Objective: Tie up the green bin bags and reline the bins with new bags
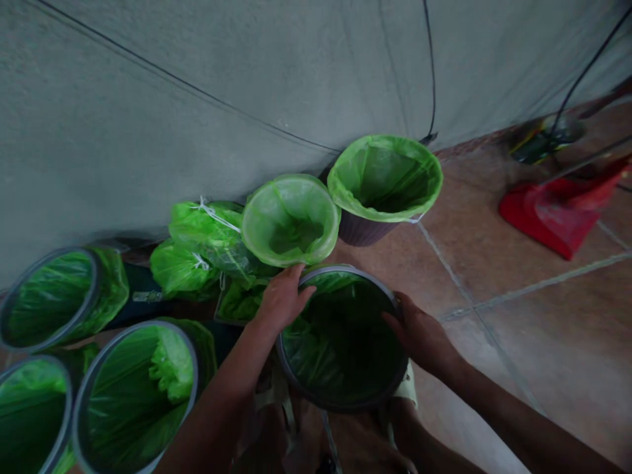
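A round trash bin [340,403] with a grey rim and a green plastic liner stands between my feet. My left hand [284,296] is on the left of its rim, thumb over the edge and fingers outside. On the right side my right hand [419,332] grips the rim, thumb inside. Just beyond is a pale bin [291,220] lined in green, close to my left fingertips. Behind it to the right, a dark ribbed bin [365,229] has a green liner folded over its top. The bottom of the bin in my hands is in shadow.
Grey-rimmed lined bins [195,368] stand at the left. Tied green bags [182,266] lie by the wall [197,79], with a small lined container [241,303] below them. A red dustpan [548,214] lies on the tiled floor [553,342] at right. Black cables [197,87] run along the wall.
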The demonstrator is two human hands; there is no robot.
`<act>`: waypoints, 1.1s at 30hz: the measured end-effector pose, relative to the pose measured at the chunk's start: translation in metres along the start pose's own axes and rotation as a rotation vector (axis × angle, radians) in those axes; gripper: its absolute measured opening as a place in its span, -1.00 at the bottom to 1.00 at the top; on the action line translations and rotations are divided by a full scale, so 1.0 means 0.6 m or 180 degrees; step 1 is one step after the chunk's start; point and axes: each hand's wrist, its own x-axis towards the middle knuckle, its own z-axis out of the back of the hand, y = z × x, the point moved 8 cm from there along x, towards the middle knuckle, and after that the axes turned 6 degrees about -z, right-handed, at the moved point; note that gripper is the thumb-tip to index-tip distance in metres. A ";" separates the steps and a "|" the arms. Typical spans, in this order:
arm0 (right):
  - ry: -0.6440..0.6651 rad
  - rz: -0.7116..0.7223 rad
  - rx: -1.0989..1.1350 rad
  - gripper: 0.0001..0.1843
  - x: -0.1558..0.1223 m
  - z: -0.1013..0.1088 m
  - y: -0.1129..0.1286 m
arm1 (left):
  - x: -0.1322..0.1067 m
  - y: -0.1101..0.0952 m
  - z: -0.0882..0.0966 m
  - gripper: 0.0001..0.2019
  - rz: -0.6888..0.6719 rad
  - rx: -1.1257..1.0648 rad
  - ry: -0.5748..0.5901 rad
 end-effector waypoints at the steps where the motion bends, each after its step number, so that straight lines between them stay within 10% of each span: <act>1: -0.0155 0.0174 0.0016 -0.46 0.001 0.009 0.010 | 0.005 -0.011 0.001 -0.48 -0.0055 0.0078 -0.0002; 8: -0.0077 0.0835 -0.0071 -0.54 0.072 0.003 0.108 | 0.060 -0.091 -0.020 -0.60 -0.0599 0.0412 0.0139; 20: 0.0212 0.0552 -0.0279 -0.74 0.083 -0.014 0.096 | 0.092 -0.091 -0.053 -0.76 -0.0791 0.0424 0.0517; 26: -0.0299 0.0388 -0.0365 -0.59 0.057 0.021 0.074 | 0.025 -0.105 0.005 -0.52 -0.0821 0.0293 -0.0169; 29: -0.0765 0.0757 -0.0623 -0.53 0.018 0.048 0.096 | -0.027 -0.117 -0.009 -0.65 -0.1051 0.0152 0.0082; 33: 0.0655 0.1417 -0.0956 -0.62 0.002 -0.042 0.161 | -0.051 -0.118 -0.095 -0.79 -0.1102 0.0071 0.0895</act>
